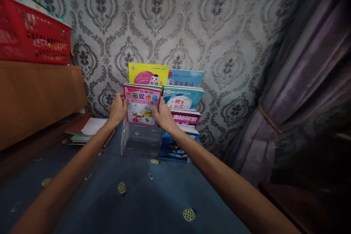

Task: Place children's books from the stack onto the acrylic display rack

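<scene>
Both hands grip a pink picture book (142, 108) by its sides, cover facing me. My left hand (118, 109) is closed on its left edge, and my right hand (163, 114) is closed on its right edge with the thumb on the cover. The book is upright at the left half of a clear tiered display rack (141, 145). Behind it stands a yellow book (149, 71). To the right, the rack holds a light blue book (189, 78), a teal book (189, 97), a pink-and-white book (189, 118) and a dark blue book (175, 150), partly behind my right hand.
A stack of books and papers (87, 129) lies to the left on the dark blue patterned cloth (137, 204). A red basket (35, 38) stands on a wooden cabinet (41, 98) at left. Patterned wallpaper is behind; a tied curtain (274, 117) hangs at right.
</scene>
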The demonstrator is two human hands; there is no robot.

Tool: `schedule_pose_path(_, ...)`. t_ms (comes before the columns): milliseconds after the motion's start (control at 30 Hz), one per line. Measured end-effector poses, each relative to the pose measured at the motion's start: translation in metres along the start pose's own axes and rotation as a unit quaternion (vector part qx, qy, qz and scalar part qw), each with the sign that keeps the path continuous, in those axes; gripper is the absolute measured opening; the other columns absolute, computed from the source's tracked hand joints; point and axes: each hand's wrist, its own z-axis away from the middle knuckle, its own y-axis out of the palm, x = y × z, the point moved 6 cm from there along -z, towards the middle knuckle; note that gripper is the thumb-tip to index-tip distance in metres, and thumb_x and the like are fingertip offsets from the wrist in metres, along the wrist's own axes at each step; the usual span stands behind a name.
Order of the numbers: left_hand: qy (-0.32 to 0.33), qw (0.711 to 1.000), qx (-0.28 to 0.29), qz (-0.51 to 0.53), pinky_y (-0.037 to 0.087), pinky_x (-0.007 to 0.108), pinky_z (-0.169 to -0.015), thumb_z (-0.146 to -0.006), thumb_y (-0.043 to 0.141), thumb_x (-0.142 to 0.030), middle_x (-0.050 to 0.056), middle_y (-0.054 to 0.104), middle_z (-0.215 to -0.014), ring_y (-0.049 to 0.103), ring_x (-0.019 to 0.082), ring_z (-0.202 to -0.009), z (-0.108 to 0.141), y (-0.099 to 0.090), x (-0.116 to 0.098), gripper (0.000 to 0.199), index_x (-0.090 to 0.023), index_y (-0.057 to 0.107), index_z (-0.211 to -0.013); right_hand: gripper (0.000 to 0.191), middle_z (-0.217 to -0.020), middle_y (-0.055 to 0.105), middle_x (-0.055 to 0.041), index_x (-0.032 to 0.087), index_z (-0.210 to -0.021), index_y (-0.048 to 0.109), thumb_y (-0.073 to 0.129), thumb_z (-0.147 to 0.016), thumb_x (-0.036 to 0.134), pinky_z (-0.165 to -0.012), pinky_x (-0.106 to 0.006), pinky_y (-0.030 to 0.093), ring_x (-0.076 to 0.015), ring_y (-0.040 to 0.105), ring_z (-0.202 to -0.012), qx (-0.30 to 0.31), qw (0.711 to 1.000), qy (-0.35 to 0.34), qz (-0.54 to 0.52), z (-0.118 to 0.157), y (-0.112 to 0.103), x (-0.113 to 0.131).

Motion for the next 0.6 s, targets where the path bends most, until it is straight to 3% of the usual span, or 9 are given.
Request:
schedule_pose_path(200, 0.027, 0.999, 0.003, -0.023, 0.049, 0.044, -0.099, -0.097, 0.040, -0.026, 0.015, 0.064, -0.115, 0.061, 0.029, -0.113, 0.000, 0.002, -0.002, 0.020, -0.018, 0.053, -0.111, 0.042, -0.114, 0.063, -0.0188, 0.012, -0.129, 0.050, 0.042, -0.090, 0.023, -0.102, -0.054, 0.045, -0.0336, 0.057, -0.112, -0.040, 0.998, -0.031, 0.021, 0.002, -0.003, -0.004)
schedule_pose_path(367, 0.000, 0.999, 0.048, -0.026, 0.050, 0.044, -0.097, -0.100, 0.035, -0.026, 0.016, 0.067, -0.115, 0.063, 0.030, -0.111, -0.001, 0.007, -0.001, 0.023, -0.018, 0.053, -0.112, 0.034, -0.104, 0.059, -0.0168, 0.010, -0.118, 0.057, 0.043, -0.089, 0.023, -0.096, -0.048, 0.048, -0.0318, 0.055, -0.103, -0.036, 0.997, -0.016, 0.070, 0.002, -0.009, -0.003)
schedule_pose_path(600, -0.012, 0.997, 0.066, -0.036, 0.051, 0.041, -0.092, -0.099, 0.035, -0.024, 0.015, 0.070, -0.110, 0.066, 0.030, -0.107, 0.000, 0.016, 0.003, 0.024, -0.018, 0.056, -0.109, 0.032, -0.097, 0.061, -0.0135, 0.011, -0.116, 0.061, 0.045, -0.089, 0.020, -0.094, -0.041, 0.048, -0.0291, 0.057, -0.100, -0.020, 0.997, 0.019, 0.066, -0.009, -0.010, -0.005)
